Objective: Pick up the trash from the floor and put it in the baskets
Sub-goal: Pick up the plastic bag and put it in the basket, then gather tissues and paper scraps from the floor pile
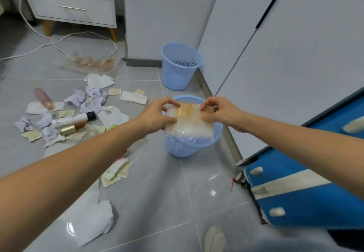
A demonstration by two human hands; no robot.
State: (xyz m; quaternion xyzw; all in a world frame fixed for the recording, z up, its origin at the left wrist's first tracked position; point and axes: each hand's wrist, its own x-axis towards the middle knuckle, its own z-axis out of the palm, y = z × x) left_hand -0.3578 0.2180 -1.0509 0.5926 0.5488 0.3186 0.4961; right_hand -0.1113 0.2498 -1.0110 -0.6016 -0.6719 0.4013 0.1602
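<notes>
The fingers (171, 102) of the left hand (155, 115) pinch the left edge of a clear plastic packet (189, 121), and the right hand (218, 112) pinches its right edge, thumb and forefinger closed on the film. The packet is thin, glossy and crinkled, with a gold-orange printed band across its upper part, and it is held flat over the mouth of the near basket (215, 133). That basket is pale blue plastic, round and tapering, with a mesh wall; something pale shows inside it under the packet, too blurred to name. The far basket (180, 66), the same kind, stands further back by the grey cabinet; nothing shows in the part of its mesh floor that is visible. On the grey tiled floor (157, 192) to the left lie crumpled tissues (94, 94), torn paper wrappers (116, 173), a white bottle (72, 119) with a dark cap, a gold-capped tube (71, 128) and a pinkish bottle (43, 98).
</notes>
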